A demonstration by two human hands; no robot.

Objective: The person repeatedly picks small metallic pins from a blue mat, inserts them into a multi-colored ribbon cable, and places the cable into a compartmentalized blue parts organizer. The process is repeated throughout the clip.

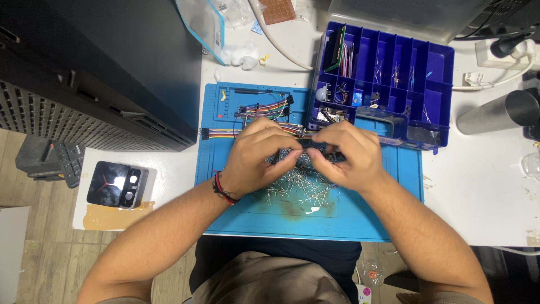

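Blue compartment organiser (439,62) at upper right of worktop (484,191), holding small components. Metal cylinder (498,112) lying on side, right of organiser. Black equipment case (101,67) at upper left. Small black device (117,184) at left edge. White cotton wad (241,55) near top. Clear zip bag (203,22) just beside case.

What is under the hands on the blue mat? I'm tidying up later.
A pile of small metal pins lies on the blue mat; both hands cover its middle.
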